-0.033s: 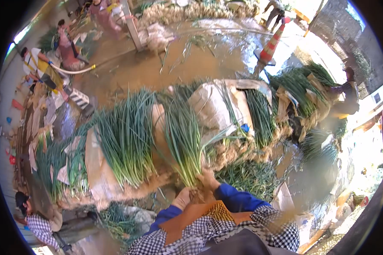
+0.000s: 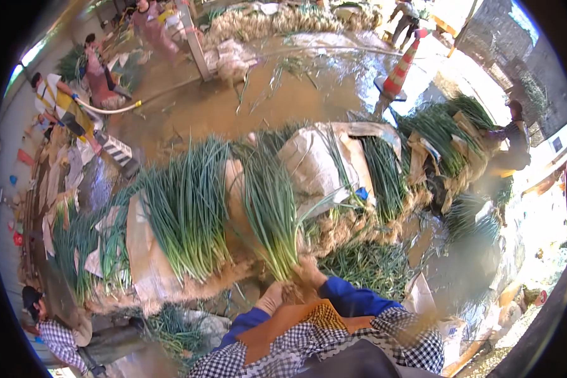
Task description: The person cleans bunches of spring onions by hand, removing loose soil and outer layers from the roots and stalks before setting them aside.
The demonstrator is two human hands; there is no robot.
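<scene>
A bunch of green onions (image 2: 272, 220) stands in front of me, its long leaves pointing away and its pale root ends toward my body. My left hand (image 2: 272, 297) is closed at the left of its lower end, the fingertips partly hidden. My right hand (image 2: 309, 272) grips the same bunch from the right, slightly higher up the stems. Tan roots (image 2: 301, 293) show between the two hands, close to my orange and checked apron (image 2: 277, 327). Left of the held bunch, more green onions (image 2: 189, 208) lie in a thick row.
A white sack (image 2: 305, 160) lies right of the bunch, beside more onions (image 2: 383, 179). Loose leaves (image 2: 365, 268) cover the ground at my right. Beyond the row are muddy water (image 2: 283, 94) and a traffic cone (image 2: 399, 72). Co-workers stand around, one (image 2: 63, 104) holding a hose.
The view has tipped up very slightly. Both hands stay closed at the lower end of the green onions.
</scene>
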